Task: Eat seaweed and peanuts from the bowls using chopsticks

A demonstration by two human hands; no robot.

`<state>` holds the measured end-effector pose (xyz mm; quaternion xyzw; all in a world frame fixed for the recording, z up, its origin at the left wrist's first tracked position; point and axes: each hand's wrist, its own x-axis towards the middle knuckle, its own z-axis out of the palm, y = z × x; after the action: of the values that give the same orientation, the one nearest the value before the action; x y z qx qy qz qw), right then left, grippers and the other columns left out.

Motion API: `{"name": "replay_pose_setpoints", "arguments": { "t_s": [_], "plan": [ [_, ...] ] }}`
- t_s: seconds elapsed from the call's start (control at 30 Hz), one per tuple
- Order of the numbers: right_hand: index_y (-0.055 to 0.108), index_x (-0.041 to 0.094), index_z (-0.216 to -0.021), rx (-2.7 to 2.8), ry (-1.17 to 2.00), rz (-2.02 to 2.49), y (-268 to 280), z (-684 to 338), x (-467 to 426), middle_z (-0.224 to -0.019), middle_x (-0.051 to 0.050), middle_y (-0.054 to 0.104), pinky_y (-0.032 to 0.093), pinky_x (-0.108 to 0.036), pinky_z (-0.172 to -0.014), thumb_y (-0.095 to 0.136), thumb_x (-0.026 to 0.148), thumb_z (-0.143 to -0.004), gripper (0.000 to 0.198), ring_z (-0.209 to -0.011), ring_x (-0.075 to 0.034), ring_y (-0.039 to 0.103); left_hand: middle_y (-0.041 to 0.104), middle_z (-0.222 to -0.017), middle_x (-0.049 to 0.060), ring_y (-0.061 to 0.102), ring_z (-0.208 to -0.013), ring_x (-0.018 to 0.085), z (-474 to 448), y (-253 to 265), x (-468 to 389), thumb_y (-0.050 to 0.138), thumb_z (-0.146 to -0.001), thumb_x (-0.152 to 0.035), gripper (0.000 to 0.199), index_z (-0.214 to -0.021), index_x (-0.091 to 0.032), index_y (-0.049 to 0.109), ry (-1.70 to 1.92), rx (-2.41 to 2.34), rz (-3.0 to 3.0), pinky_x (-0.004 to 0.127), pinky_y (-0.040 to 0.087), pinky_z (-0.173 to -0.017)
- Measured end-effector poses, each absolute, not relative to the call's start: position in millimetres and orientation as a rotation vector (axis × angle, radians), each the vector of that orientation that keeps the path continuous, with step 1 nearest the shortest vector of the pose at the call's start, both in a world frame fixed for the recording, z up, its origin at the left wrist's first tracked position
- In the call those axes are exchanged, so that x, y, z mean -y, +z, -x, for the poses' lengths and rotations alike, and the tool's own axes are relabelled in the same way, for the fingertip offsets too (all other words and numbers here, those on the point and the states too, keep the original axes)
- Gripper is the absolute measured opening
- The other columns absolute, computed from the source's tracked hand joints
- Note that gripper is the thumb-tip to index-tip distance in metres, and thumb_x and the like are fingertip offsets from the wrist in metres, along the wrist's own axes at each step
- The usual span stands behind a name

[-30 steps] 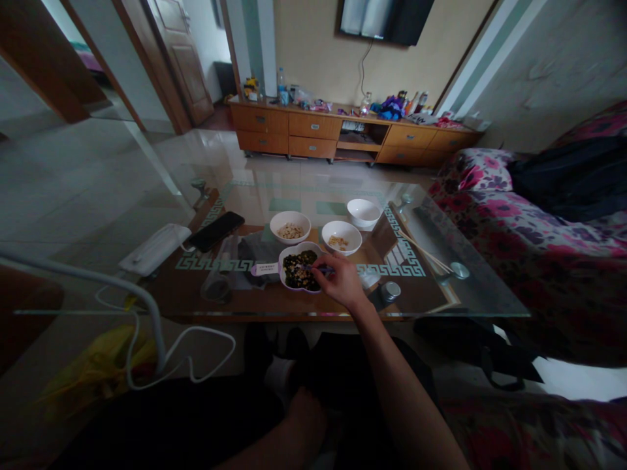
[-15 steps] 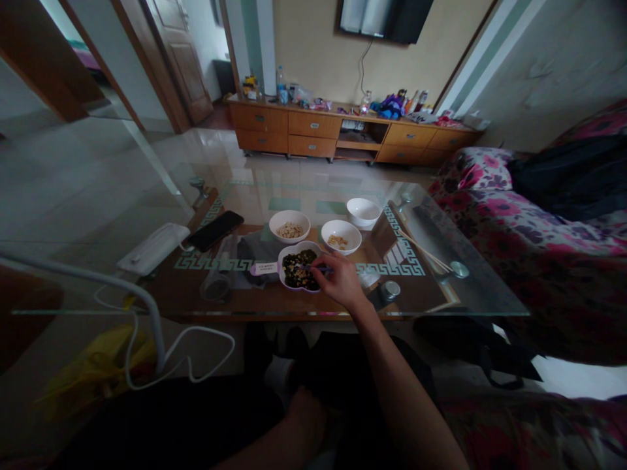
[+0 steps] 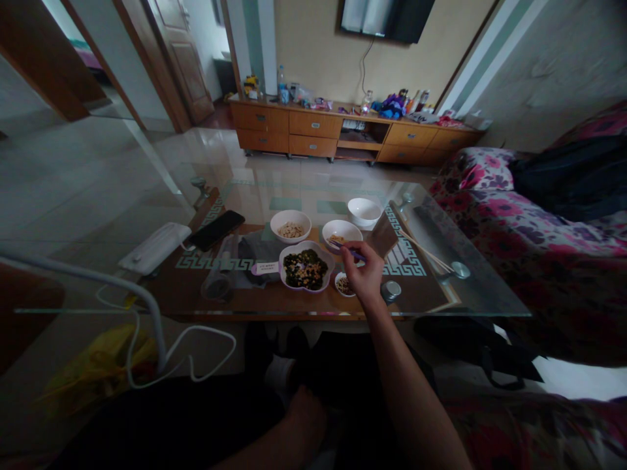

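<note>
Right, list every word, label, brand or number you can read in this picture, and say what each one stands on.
None can be read.
White tag left of the purple-rimmed flower-shaped bowl of dark mixed bits: dark print, too small and blurred.
Clear plastic bottle on the long wooden cabinet: label blurred.
Black phone on the glass-topped table: screen dark, no text.
The right hand holds a thin purple tool: no marking shows.

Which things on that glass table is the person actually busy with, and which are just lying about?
In use:
right hand
purple utensil
bowl of dark mixed bits
white bowl under the utensil tip
small dish

Lying about:
phone
empty white bowl
chopsticks
white power strip
left hand, low by the lap
</note>
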<state>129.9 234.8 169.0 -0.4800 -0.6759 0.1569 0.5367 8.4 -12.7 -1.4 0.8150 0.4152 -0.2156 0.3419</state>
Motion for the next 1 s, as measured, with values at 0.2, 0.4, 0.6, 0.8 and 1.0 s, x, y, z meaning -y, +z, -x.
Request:
{"name": "replay_pose_setpoints", "arguments": {
  "t_s": [0.2, 0.4, 0.6, 0.8, 1.0],
  "plan": [
    [0.071, 0.022, -0.094, 1.476, 0.389, 1.233, 164.0, -144.7, -242.0, -0.086, -0.004, 0.076, 0.053, -0.032, -0.069, 0.064, 0.043, -0.095, 0.022, -0.074, -0.021, 0.069, 0.07, -0.124, 0.022, 0.063, -0.119, 0.042, -10.8, 29.6, 3.3, 0.062, -0.091, -0.018, 0.035, -0.124, -0.015, 0.076, -0.732, -1.077, -2.113, 0.055, 0.043, -0.107],
    [0.072, 0.023, -0.093, 1.726, 0.44, 1.086, 164.9, -123.9, -228.3, -0.091, -0.005, 0.076, 0.053, -0.035, -0.077, 0.063, 0.037, -0.095, 0.016, -0.081, -0.023, 0.069, 0.068, -0.127, 0.023, 0.062, -0.121, 0.042, -10.8, 34.4, 1.5, 0.066, -0.09, -0.022, 0.038, -0.125, -0.011, 0.075, -0.748, -1.059, -2.11, 0.055, 0.042, -0.109],
    [0.072, 0.024, -0.087, 2.0, 0.4, 0.953, 165.1, -101.8, -218.2, -0.086, -0.004, 0.076, 0.047, -0.04, -0.085, 0.066, 0.031, -0.093, 0.011, -0.082, -0.024, 0.067, 0.07, -0.126, 0.018, 0.063, -0.12, 0.041, -9.3, 23.7, 5.9, 0.064, -0.092, -0.024, 0.035, -0.124, -0.024, 0.077, -0.679, -1.096, -2.125, 0.057, 0.043, -0.106],
    [0.072, 0.024, -0.086, 2.033, 0.376, 0.993, 163.8, -99.7, -217.7, -0.082, -0.003, 0.074, 0.043, -0.041, -0.089, 0.066, 0.031, -0.092, 0.011, -0.08, -0.024, 0.064, 0.068, -0.128, 0.022, 0.061, -0.124, 0.041, -9.5, 26.0, 6.5, 0.064, -0.091, -0.02, 0.036, -0.124, -0.013, 0.076, -0.67, -1.11, -2.106, 0.054, 0.04, -0.112],
    [0.072, 0.025, -0.085, 2.056, 0.376, 0.979, 163.6, -99.9, -218.3, -0.079, -0.002, 0.073, 0.042, -0.042, -0.092, 0.066, 0.031, -0.091, 0.01, -0.08, -0.024, 0.065, 0.066, -0.131, 0.024, 0.059, -0.128, 0.041, -10.4, 40.5, 2.3, 0.061, -0.092, -0.019, 0.038, -0.126, -0.008, 0.074, -0.693, -1.088, -2.079, 0.055, 0.037, -0.115]
  ]
}}
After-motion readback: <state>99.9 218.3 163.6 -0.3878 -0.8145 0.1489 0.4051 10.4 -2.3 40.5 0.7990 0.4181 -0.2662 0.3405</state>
